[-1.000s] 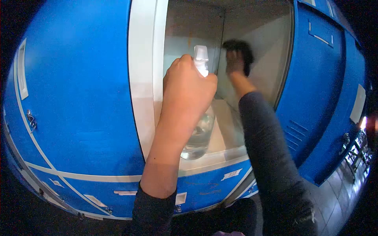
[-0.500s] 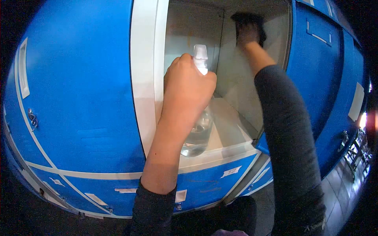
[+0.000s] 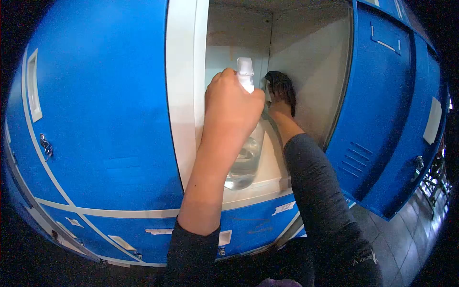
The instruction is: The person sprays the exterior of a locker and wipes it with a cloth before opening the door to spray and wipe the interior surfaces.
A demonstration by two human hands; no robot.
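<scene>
My left hand [image 3: 234, 103] is wrapped round the neck of a clear spray bottle [image 3: 245, 165] with a white spray head [image 3: 245, 67]. Clear liquid shows inside it, and its base is at the front of the locker floor [image 3: 275, 172]. Deeper in the open locker, my right hand [image 3: 278, 103] holds a dark cloth [image 3: 285, 86] against the right inner wall [image 3: 313, 71], near the back corner. The cloth covers most of that hand's fingers.
The blue locker door [image 3: 382, 95] hangs open on the right. A shut blue door [image 3: 114, 105] with a latch [image 3: 46, 146] stands to the left. More blue lockers [image 3: 260, 225] lie below, and grey floor tiles [image 3: 392, 239] show at lower right.
My right hand has moved the cloth down and to the left along the inner wall, from high up toward the back corner. My left hand keeps its grip on the spray bottle.
</scene>
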